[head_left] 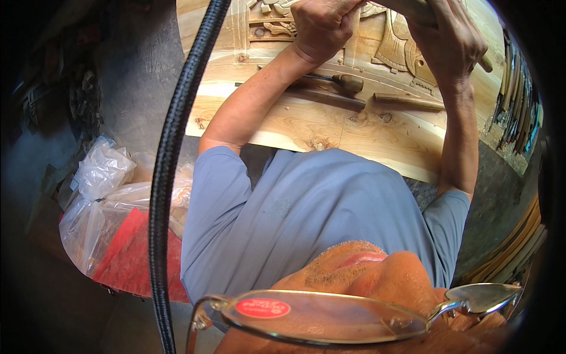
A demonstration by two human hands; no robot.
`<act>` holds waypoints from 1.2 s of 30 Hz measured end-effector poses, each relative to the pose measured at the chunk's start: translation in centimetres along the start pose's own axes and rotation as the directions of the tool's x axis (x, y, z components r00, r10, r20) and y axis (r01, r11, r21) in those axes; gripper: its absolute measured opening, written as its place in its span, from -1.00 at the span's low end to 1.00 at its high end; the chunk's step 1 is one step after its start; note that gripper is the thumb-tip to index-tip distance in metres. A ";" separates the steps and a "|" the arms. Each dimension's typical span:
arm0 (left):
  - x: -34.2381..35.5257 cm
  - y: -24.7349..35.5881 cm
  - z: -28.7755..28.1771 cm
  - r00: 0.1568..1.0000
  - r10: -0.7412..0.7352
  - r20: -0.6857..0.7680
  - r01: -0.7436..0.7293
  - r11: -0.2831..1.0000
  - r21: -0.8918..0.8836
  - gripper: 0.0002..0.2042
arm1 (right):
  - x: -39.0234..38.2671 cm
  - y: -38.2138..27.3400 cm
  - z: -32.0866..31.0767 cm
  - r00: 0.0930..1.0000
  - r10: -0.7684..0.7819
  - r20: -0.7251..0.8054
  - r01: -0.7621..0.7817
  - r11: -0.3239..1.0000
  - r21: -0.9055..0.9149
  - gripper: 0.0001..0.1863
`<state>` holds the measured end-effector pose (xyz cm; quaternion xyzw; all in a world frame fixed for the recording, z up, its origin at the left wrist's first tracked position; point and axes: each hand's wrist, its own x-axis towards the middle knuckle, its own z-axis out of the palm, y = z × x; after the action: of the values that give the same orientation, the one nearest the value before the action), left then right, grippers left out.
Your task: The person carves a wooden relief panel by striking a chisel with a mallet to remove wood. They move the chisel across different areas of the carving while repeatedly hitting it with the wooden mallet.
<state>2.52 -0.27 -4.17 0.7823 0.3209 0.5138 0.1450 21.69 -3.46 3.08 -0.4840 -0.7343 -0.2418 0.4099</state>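
Note:
A pale wood panel (pixel 283 127) with raised carving lies in front of me, its carved part (pixel 398 50) towards the far side. My left hand (pixel 324 28) is closed in a fist above the carving; whatever it grips is hidden by the fingers and the picture's upper edge. To its right, my right hand (pixel 451 44) wraps round a thick wooden mallet (pixel 413 8). The mallet's thicker end points towards the left hand, and a short handle end sticks out past my palm. Between my forearms lie a round-handled carving tool (pixel 349 83), a dark-handled tool (pixel 327 98) and a brown wooden handle (pixel 408 101).
Many carving tools (pixel 517 100) stand in a row at the right edge, with wood chips near them. A tied clear plastic bag (pixel 97 177) sits at the left beside a red surface (pixel 138 259). A black braided cable (pixel 171 135) crosses the view on the left.

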 end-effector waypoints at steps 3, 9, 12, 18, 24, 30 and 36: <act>-0.7 0.0 -2.0 1.000 -0.008 0.018 0.004 0.983 0.182 -0.83 | -0.4 -1.2 1.6 0.963 -0.059 0.264 0.084 0.993 -0.083 -0.41; 0.0 -0.1 -0.5 0.994 -0.107 -0.036 0.102 0.989 -0.109 -0.89 | -0.4 0.3 0.5 0.996 -0.001 0.093 0.010 0.996 -0.094 -0.40; -0.3 -0.3 -0.5 0.992 -0.119 -0.040 0.116 0.991 -0.074 -0.92 | -0.2 0.2 0.7 0.998 0.012 0.069 -0.009 0.999 -0.047 -0.39; -0.4 -0.6 -0.6 0.997 -0.067 -0.038 0.067 0.998 -0.021 -0.94 | 0.5 -0.7 0.1 0.990 0.039 0.133 -0.032 0.998 -0.057 -0.39; -0.2 -0.4 -0.5 0.997 -0.059 -0.041 0.057 0.998 -0.040 -0.95 | 0.3 -0.5 0.1 0.991 0.044 0.127 -0.038 0.998 -0.046 -0.39; -0.1 -0.3 -0.7 0.998 -0.069 -0.013 0.069 0.998 -0.010 -0.95 | -0.1 -0.1 0.6 0.996 0.032 0.086 -0.029 0.999 -0.031 -0.41; 0.0 -0.1 -0.8 0.999 -0.033 -0.040 0.032 0.999 -0.033 -0.94 | 0.3 -0.8 0.0 0.995 0.040 0.086 -0.037 0.999 -0.035 -0.42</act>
<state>1.75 -0.28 -3.81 0.7640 0.3280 0.5322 0.1597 20.91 -3.64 3.37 -0.5151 -0.7377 -0.2249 0.3739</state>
